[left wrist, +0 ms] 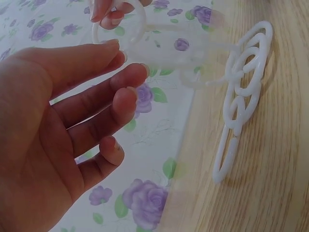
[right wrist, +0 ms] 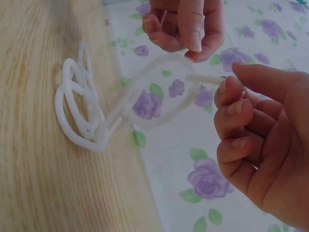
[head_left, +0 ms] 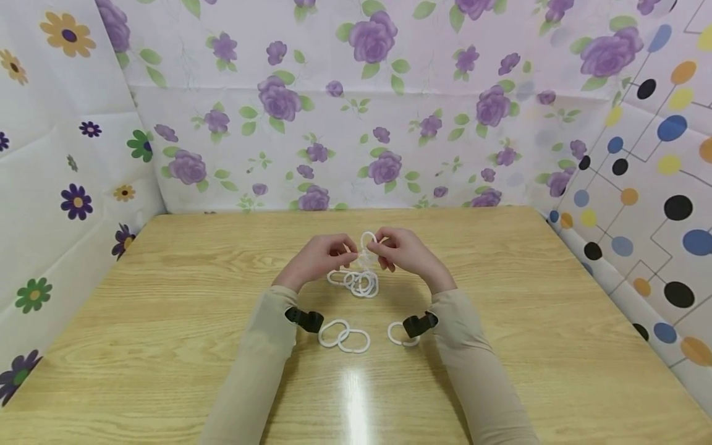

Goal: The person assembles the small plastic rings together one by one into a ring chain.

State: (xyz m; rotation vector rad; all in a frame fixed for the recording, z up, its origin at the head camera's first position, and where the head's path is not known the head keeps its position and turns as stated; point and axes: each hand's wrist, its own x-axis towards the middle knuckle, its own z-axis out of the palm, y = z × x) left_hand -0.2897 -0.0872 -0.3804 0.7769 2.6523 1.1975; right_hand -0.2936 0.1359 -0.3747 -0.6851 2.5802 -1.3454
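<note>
Well, from over here, the right grip (head_left: 406, 249) pinches a white plastic link (head_left: 363, 240) above the tabletop (head_left: 167, 296); the left grip (head_left: 319, 258), loosely parted, seems to hold nothing; it should steady the blurred link (head_left: 364, 258) below so nothing swings.

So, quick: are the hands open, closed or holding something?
Left hand: fingers bent, can't tell if it grips anything.
Right hand: pinching a white ring.

The right hand (head_left: 405, 250) pinches a white link (head_left: 368, 233)
</note>
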